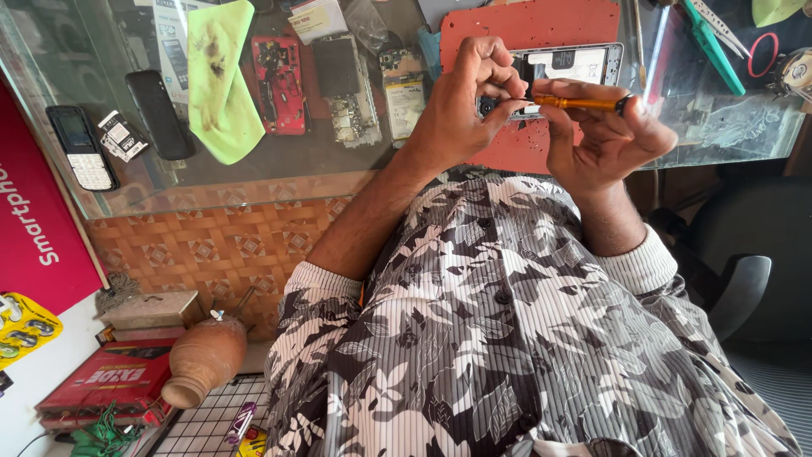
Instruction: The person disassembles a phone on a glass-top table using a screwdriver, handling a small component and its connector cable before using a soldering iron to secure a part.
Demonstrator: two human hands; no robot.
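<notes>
A person in a grey-and-white leaf-print shirt works at a glass-topped counter (pixel 254 173), seen from above. The left hand (pixel 461 106) curls tightly around the near end of a silver opened phone frame (pixel 568 68), fingers pressed together, steadying it above a red-orange work mat (pixel 541 25) near the counter's front edge. The right hand (pixel 605 127) pinches a slim orange-handled screwdriver (pixel 584 102) between thumb and fingers, lying level, its tip meeting the frame by the left thumb. This looks like a screw being worked on the frame; the next turn would call for a steady frame and a seated tip. Further left on the counter lie a lime-green cloth (pixel 220 80), a red phone chassis (pixel 279 85), bare circuit boards (pixel 347 85) and a black keypad phone (pixel 80 148).
</notes>
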